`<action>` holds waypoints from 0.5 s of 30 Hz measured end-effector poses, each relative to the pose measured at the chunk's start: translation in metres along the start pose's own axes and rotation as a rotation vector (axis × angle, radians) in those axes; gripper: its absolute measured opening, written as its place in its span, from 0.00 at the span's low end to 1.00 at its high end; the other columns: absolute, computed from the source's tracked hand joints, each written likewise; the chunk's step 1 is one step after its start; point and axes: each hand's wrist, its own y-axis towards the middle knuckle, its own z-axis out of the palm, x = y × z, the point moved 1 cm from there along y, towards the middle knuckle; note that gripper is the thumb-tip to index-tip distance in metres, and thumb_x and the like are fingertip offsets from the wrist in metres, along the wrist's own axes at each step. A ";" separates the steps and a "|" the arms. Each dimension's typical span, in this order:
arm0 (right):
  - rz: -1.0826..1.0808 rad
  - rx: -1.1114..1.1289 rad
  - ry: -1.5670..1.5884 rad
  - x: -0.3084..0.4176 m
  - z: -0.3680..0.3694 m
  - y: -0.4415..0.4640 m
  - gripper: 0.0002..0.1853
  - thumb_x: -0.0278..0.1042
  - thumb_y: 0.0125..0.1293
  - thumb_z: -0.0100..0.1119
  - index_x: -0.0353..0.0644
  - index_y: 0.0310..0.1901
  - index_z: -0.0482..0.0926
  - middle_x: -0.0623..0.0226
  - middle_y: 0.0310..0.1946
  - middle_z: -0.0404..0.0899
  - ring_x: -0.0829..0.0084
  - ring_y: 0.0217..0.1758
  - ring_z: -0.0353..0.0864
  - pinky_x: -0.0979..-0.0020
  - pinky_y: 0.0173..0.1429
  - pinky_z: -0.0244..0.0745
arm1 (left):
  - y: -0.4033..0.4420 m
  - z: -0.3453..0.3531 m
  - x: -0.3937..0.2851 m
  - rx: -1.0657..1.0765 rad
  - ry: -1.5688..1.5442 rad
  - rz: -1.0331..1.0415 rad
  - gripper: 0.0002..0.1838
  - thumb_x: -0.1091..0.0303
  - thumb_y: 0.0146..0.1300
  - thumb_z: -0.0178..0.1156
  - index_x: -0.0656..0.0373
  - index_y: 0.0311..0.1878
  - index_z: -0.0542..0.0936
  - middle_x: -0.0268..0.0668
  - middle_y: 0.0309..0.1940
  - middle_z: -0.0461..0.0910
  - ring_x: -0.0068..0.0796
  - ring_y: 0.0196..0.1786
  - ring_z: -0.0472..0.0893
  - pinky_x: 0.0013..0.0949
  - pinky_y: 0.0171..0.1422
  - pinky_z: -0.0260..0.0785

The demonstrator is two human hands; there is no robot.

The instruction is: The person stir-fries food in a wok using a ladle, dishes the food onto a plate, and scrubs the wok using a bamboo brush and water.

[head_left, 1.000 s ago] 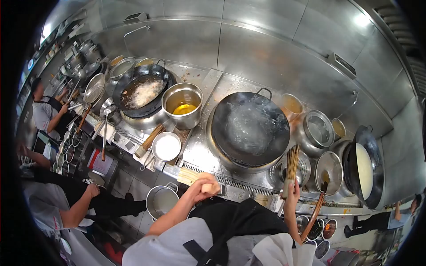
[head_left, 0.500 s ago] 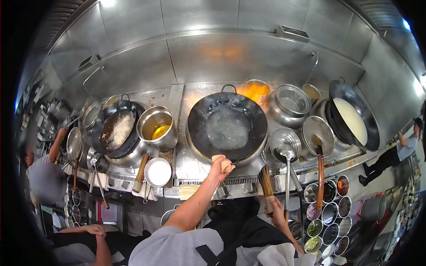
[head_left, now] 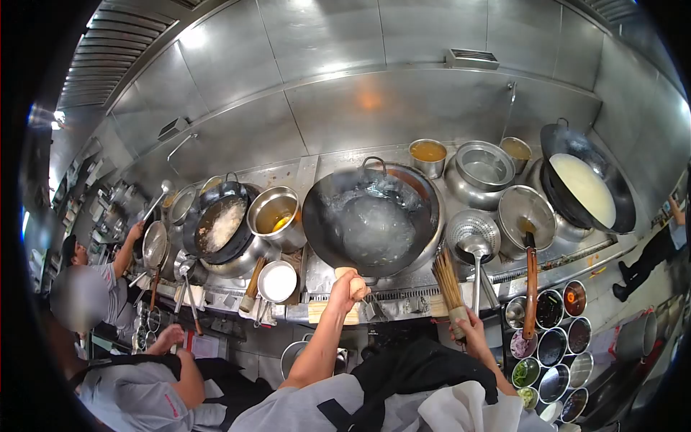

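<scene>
My left hand (head_left: 341, 293) is closed around the near handle of a large black wok (head_left: 324, 216), with a folded tan cloth (head_left: 358, 289) in its grip. Cloudy, steaming liquid (head_left: 378, 230) lies in the wok, which leans to the left on its burner ring. In my right hand (head_left: 471, 334) is a bamboo wok brush (head_left: 449, 284), wrapped at its lower end, with the bristles pointing up beside the wok's right edge. A perforated skimmer (head_left: 473, 234) rests just right of the brush.
To the left stand a pot of yellow oil (head_left: 276, 216), a white-filled pot (head_left: 277, 281) and a wok of rice-like food (head_left: 223, 225). At right are a strainer (head_left: 527, 216), a wok of pale liquid (head_left: 583, 191) and ingredient bowls (head_left: 553, 345). A co-worker (head_left: 144, 389) is at left.
The wok has shifted and tilted left with my left hand still on its handle. The orange glow behind it has faded. The brush stays in my right hand; the view has turned slightly.
</scene>
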 end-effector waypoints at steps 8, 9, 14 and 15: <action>0.011 0.257 -0.097 0.071 0.001 -0.007 0.45 0.31 0.64 0.72 0.44 0.79 0.57 0.66 0.33 0.81 0.76 0.25 0.80 0.76 0.22 0.67 | -0.045 0.026 -0.004 -0.154 0.180 0.138 0.08 0.66 0.71 0.55 0.61 0.39 0.77 0.38 0.30 0.79 0.33 0.29 0.82 0.40 0.30 0.82; 0.032 0.322 -0.100 0.073 0.004 -0.003 0.45 0.31 0.64 0.72 0.44 0.79 0.57 0.67 0.33 0.81 0.76 0.25 0.80 0.76 0.22 0.67 | -0.051 0.033 -0.003 -0.157 0.190 0.148 0.08 0.66 0.71 0.55 0.61 0.39 0.77 0.38 0.30 0.79 0.33 0.29 0.82 0.40 0.30 0.82; 0.010 0.508 -0.213 0.076 0.028 0.033 0.44 0.38 0.66 0.71 0.43 0.79 0.57 0.67 0.34 0.81 0.78 0.26 0.80 0.77 0.22 0.67 | -0.053 0.057 0.011 -0.261 0.331 0.332 0.09 0.71 0.64 0.59 0.69 0.40 0.79 0.42 0.30 0.81 0.35 0.26 0.83 0.39 0.22 0.77; 0.003 0.510 -0.198 0.074 0.034 0.044 0.44 0.38 0.66 0.71 0.43 0.79 0.57 0.67 0.34 0.81 0.78 0.26 0.80 0.77 0.22 0.67 | -0.057 0.067 0.012 -0.272 0.359 0.363 0.10 0.71 0.64 0.59 0.70 0.41 0.79 0.42 0.30 0.81 0.35 0.27 0.83 0.39 0.23 0.78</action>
